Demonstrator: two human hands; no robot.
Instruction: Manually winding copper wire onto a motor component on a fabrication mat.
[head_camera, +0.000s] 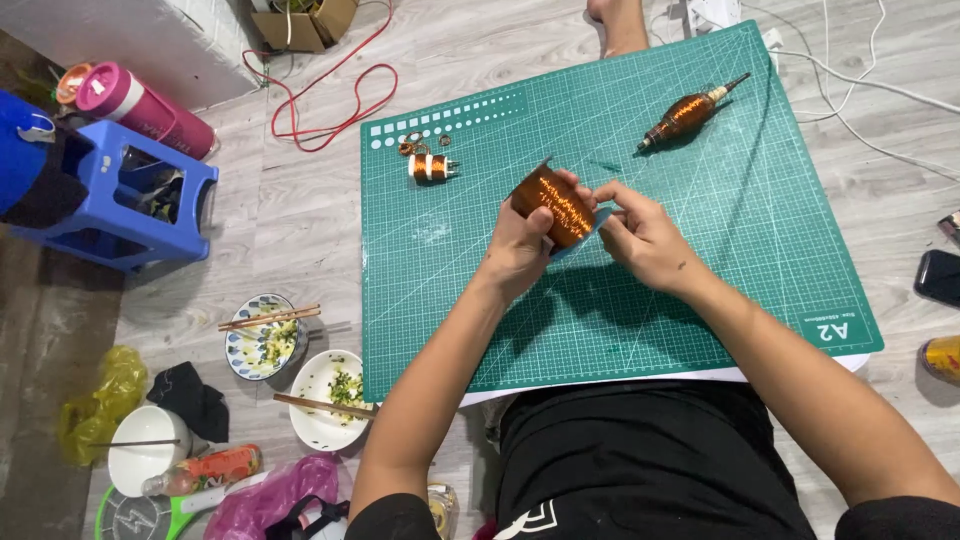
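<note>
Gripping copper coil, left hand hiding underside.

A grey wooden floor carries a green cutting mat, which lies under both hands. On the mat, just beyond the left hand, sit a small copper coil and loose wire bits — and beyond the right hand, a wound spindle. Left of the left arm, on the floor, stand bowls with chopsticks — a blue stool farther out.
</note>
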